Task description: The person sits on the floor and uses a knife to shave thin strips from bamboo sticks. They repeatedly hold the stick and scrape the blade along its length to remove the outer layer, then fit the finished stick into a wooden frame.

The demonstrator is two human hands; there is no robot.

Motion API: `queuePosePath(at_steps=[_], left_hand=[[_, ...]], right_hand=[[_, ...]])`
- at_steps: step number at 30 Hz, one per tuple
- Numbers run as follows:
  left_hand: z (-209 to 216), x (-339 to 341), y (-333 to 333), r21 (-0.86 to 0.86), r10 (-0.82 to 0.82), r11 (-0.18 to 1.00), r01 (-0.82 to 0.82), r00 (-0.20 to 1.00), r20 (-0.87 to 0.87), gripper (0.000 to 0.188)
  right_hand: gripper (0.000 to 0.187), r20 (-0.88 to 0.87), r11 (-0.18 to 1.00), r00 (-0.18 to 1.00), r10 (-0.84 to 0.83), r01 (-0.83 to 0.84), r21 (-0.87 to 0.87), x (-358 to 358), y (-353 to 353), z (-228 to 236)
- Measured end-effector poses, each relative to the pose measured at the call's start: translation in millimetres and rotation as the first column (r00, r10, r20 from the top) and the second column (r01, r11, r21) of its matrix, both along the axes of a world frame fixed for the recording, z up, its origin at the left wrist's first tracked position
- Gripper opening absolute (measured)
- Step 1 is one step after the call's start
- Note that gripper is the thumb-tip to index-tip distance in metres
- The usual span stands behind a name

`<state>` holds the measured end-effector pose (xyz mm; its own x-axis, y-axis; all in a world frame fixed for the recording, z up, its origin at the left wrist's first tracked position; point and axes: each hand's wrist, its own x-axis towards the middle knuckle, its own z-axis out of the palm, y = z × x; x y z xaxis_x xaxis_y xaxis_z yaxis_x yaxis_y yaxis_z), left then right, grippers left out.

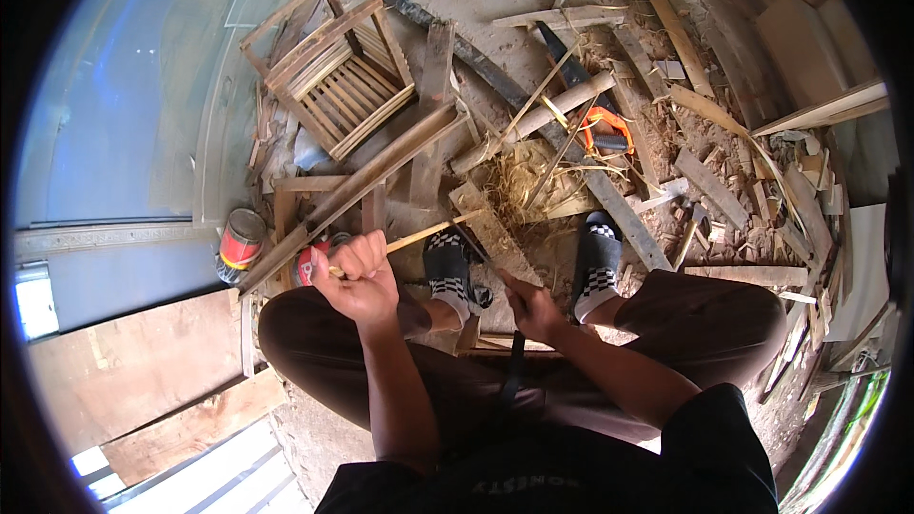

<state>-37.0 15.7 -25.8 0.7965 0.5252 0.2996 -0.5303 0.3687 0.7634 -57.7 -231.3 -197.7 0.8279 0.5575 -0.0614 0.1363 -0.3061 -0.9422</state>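
Lettering noted: one row of pale capitals across the chest of my dark shirt (526,484). Labelling noted: a red and yellow label around a can (242,243), standing at the left edge of the floor (471,0). A red object (305,267), partly behind my left hand (360,276), appears to bear a pale mark; I cannot confirm its content.

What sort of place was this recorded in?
Probably a makeshift woodworking area: what looks like an orange-handled saw lies among scrap boards, pale shavings are heaped on the ground, and a slatted wooden frame sits nearby.
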Motion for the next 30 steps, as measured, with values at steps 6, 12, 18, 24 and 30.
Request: queuePosePath(at_steps=[6,12,18,24,30], left_hand=[[-1.2,2.0,-2.8,-0.02,0.099,0.995,-0.098,0.992,0.08,0.06],[-6.1,4.6,-10.3,-0.025,0.245,0.969,-0.244,0.969,0.038,0.061],[-2.8,11.5,-18.7,0.073,0.26,0.962,-0.264,0.963,0.071,0.06],[-2.9,10.5,-21.5,0.1,0.286,0.951,-0.291,0.956,0.059,0.06],[-4.0,13.0,-21.8,0.112,0.265,0.956,-0.271,0.962,0.065,0.061]], right_hand=[[0.045,-0.141,0.936,0.989,-0.05,-0.003,-0.352,6.4,-14.8,-26.8],[0.046,-0.2,0.999,0.98,0.02,-0.027,-0.032,-0.1,-2.2,7.3],[0.045,-0.208,0.98,0.978,-0.027,-0.015,-0.199,7.8,-7.5,-11.6],[0.044,-0.333,0.979,0.943,-0.003,-0.066,-0.195,7.6,-5.3,3.0],[0.044,-0.23,0.997,0.973,-0.002,-0.015,-0.07,2.7,-2.9,-5.2]])
